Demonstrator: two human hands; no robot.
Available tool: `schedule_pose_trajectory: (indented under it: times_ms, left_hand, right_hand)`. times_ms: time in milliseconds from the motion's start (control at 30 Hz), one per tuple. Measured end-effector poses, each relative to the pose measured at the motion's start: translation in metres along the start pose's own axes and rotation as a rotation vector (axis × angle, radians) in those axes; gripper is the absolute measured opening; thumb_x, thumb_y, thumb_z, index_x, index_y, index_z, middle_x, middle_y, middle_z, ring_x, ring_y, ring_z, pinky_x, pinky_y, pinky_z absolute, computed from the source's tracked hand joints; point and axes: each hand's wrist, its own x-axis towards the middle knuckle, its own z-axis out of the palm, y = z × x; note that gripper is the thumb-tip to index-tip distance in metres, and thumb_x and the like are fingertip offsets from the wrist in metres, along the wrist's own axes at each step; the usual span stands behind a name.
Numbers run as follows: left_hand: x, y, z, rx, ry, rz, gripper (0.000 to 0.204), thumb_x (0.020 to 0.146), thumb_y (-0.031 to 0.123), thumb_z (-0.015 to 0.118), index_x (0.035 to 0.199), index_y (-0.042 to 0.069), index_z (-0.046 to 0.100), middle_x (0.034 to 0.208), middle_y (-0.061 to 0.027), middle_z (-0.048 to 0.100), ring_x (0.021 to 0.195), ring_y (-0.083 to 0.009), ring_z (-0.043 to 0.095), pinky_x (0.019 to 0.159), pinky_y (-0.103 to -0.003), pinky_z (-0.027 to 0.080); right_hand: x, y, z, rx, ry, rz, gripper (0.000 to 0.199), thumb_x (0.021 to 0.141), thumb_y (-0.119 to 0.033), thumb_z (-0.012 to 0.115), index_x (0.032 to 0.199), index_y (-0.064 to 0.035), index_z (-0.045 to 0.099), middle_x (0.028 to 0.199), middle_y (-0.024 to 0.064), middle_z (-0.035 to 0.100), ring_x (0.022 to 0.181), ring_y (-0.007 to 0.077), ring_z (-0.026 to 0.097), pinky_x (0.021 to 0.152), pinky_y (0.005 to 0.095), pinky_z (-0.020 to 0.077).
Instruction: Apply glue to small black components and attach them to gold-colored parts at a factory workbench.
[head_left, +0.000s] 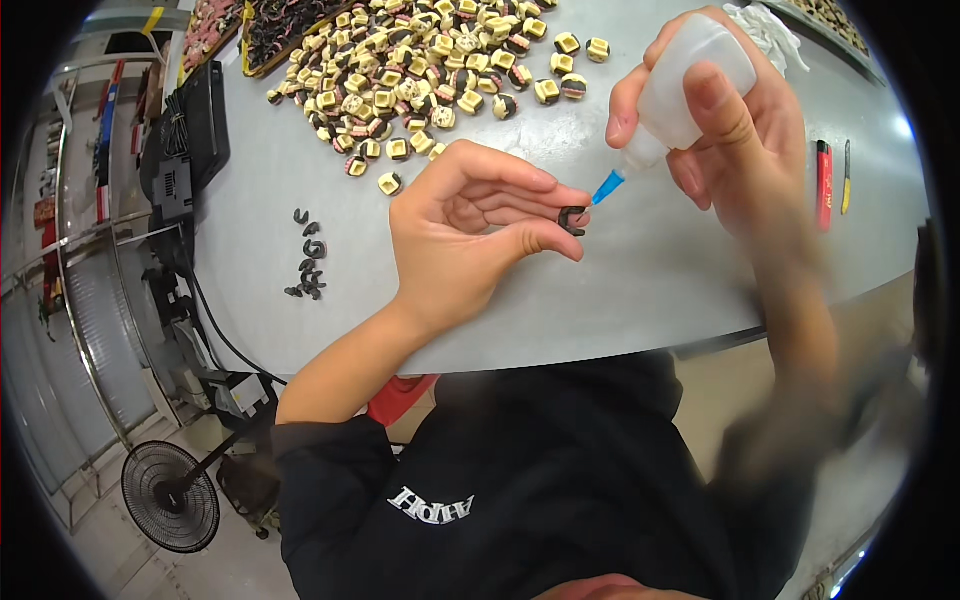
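My left hand (470, 230) pinches a small black U-shaped part (572, 219) between thumb and fingertips, held just above the grey table (650, 290). My right hand (720, 120) grips a translucent white squeeze bottle (685, 85), tilted down to the left. Its blue nozzle tip (606, 188) touches or nearly touches the black part. A small group of several more black U-shaped parts (308, 260) lies on the table to the left of my left hand.
A large heap of cream-and-black small parts (430, 70) covers the far table. Trays of dark parts (270, 30) sit at the back left. A red pen (824, 185) and a thin yellow tool (846, 178) lie right. A floor fan (170, 497) stands below left.
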Motion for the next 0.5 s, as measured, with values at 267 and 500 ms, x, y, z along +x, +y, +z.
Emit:
schedule_pose_trajectory:
  times_ms: [267,500]
  left_hand:
    - [0.0004,-0.0008,0.0024,0.057,-0.018,0.016,0.031,0.074,-0.012,0.066,0.096,-0.004,0.046,0.087,-0.0207,0.064,0.076,-0.0254,0.067,0.065,-0.030,0.057]
    - [-0.0004,-0.0011,0.0021,0.054,-0.026,0.023,0.030,0.074,-0.012,0.065,0.095,-0.004,0.046,0.087,-0.0208,0.064,0.074,-0.0252,0.067,0.064,-0.030,0.057]
  right_hand:
    - [-0.0033,0.0043,0.0023,0.016,-0.001,-0.012,0.029,0.091,-0.027,0.053,0.094,0.0006,0.042,0.075,0.0215,0.061,0.041,0.0071,0.042,0.040,0.0193,0.0340]
    - [-0.0033,0.0074,0.0018,0.023,-0.035,-0.026,0.029,0.091,-0.026,0.053,0.094,0.0003,0.042,0.076,0.0213,0.062,0.040,0.0068,0.041,0.039,0.0191,0.0332]
